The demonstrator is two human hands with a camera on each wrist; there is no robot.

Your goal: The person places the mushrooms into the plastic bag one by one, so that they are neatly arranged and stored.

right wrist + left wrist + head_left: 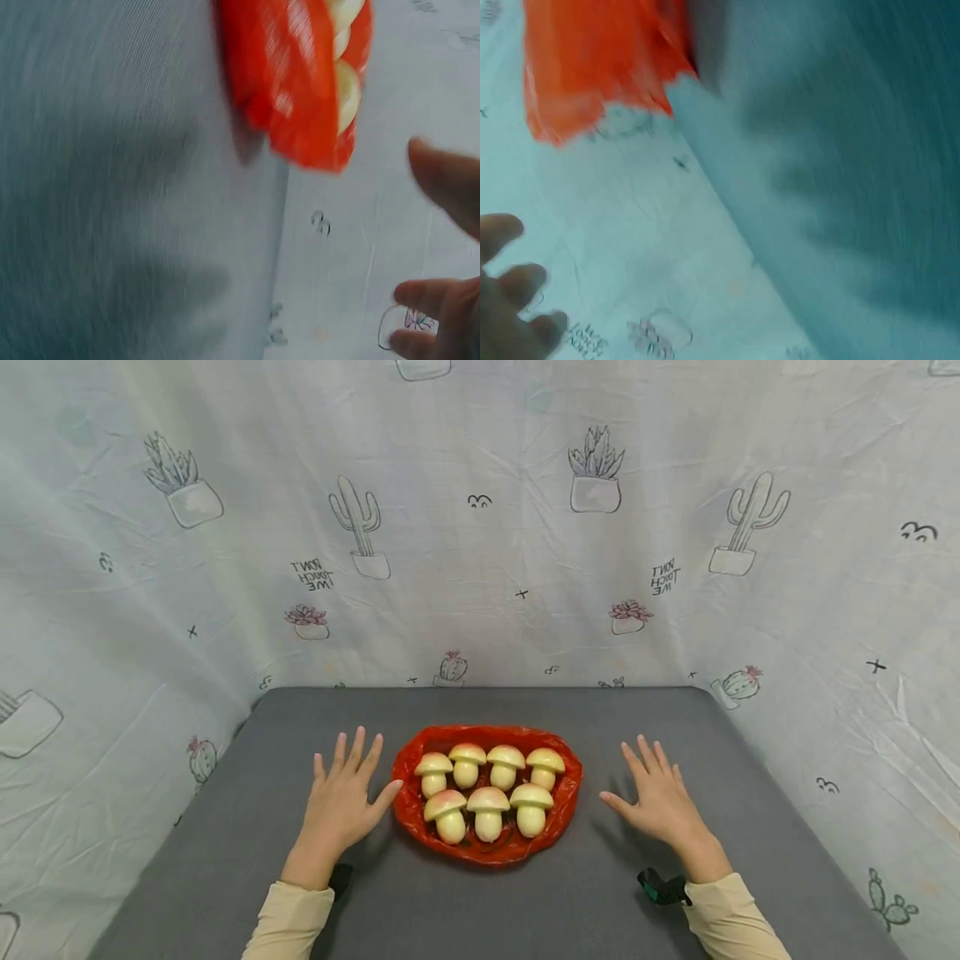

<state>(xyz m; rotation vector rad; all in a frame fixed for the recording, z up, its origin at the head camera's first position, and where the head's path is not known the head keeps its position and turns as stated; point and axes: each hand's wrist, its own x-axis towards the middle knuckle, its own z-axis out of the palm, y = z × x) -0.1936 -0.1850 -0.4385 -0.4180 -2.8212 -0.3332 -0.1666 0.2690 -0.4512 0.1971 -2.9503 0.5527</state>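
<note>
Several mushroom-shaped pieces (pixel 488 802), pale cream with some pinkish caps, lie in two rows inside a red plastic bag (pixel 491 857) with its mouth spread wide. To the left of the bag, my left hand (pixel 345 802) hovers with fingers spread and its thumb tip close to the rim. My right hand (pixel 663 802) is held over the table farther off on the right, fingers straight, holding nothing. The right wrist view shows the bag's side (pixel 285 82) and a few pale pieces (pixel 347 97) over its edge. Blurred red plastic (pixel 600 67) appears in the left wrist view.
The grey tabletop (pixel 465 914) lies under the bag and both hands. A white cloth (pixel 450 552) printed with potted cacti hangs behind the table and along its sides. Dark straps with small devices (pixel 663 888) sit at the wrists, by the beige sleeves.
</note>
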